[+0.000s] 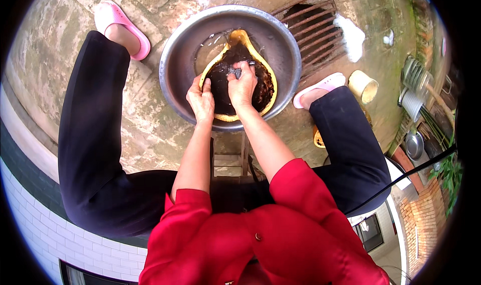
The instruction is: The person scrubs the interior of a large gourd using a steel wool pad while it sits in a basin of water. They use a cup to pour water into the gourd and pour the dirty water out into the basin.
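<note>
**Scrubbing the dark gourd-shaped scoop in the steel basin**

The pear-shaped scoop with a yellow rim and dark brown, grimy hollow [239, 79] lies inside the wide round steel basin [175, 49], its narrow neck pointing away from me and its broad end toward my knees, so its long axis runs straight out from my body. My right hand [242, 87] is over the middle of that hollow, fingers curled tight around a small grey metallic scrubbing pad [234, 72] pressed against the dark inside; this hand is the nearer one to the work. My left hand [201, 102] sits just left of it, clasping the scoop's near left rim, thumb on top, holding it steady.

A little water shows in the basin beyond the scoop's neck. Past the basin's far right edge is a rusty iron drain grate [313, 24] in the stained concrete. My pink slippers [123, 22] flank the basin, and a cream cylindrical cup [364, 86] stands well to its right.
</note>
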The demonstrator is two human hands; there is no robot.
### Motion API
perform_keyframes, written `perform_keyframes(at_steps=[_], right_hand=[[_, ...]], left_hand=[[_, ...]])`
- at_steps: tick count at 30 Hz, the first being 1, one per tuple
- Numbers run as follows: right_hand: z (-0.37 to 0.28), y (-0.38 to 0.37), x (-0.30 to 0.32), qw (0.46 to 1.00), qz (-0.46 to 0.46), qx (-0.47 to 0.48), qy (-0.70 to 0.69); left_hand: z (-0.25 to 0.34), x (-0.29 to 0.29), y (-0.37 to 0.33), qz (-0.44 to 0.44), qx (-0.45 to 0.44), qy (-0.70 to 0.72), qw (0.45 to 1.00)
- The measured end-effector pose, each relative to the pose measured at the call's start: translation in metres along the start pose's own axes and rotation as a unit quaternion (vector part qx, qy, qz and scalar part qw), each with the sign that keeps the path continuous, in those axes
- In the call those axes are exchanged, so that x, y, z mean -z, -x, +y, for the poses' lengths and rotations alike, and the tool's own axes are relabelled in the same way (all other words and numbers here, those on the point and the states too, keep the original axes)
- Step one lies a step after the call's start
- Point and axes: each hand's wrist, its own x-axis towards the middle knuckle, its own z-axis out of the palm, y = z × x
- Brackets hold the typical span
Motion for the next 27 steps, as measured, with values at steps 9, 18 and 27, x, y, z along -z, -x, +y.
perform_keyframes(at_steps=[9, 18, 27], right_hand=[[0.008, 0.029, 0.004, 0.937, -0.308, 0.123, 0.105], [-0.030, -0.003, 0.041, 0.779, -0.357, 0.287, 0.427], [0.028, 0.008, 0.058, 0.797, -0.280, 0.306, 0.439]], left_hand=[[-0.015, 0.003, -0.004, 0.017, -0.017, -0.011, 1.000], [0.005, 0.005, -0.008, 0.001, -0.081, -0.135, 0.988], [0.022, 0.004, -0.005, 0.011, -0.108, -0.169, 0.980]])
